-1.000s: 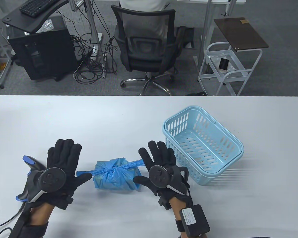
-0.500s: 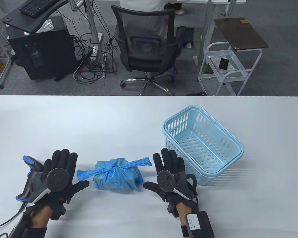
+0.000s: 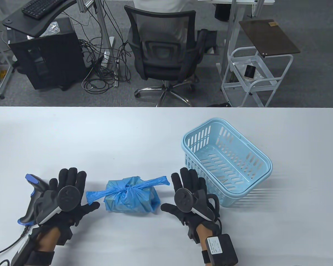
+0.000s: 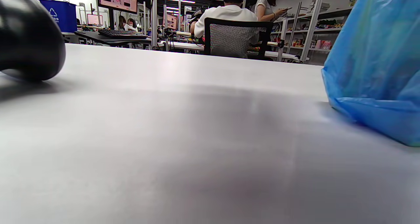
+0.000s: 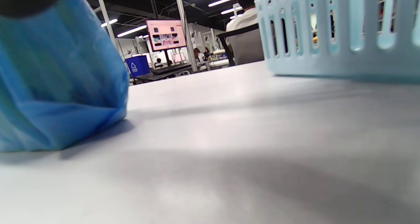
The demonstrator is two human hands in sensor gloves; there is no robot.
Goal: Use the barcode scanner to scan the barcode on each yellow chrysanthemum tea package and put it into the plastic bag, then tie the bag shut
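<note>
Between two flat, splayed gloved hands sits a crinkly blue plastic bag (image 3: 130, 198), knotted. Left hand (image 3: 69, 198) and right hand (image 3: 187, 195) hold nothing on the smooth white table (image 3: 100, 138).

crinkly plastic bag (image 3: 130, 198), matt table (image 3: 100, 133)

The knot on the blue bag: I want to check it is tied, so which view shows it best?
The table view: it looks down on the blue bag and shows the knot with both tails sticking out. The left and right wrist views sit low on the table and catch only the bag's side, no knot.
</note>
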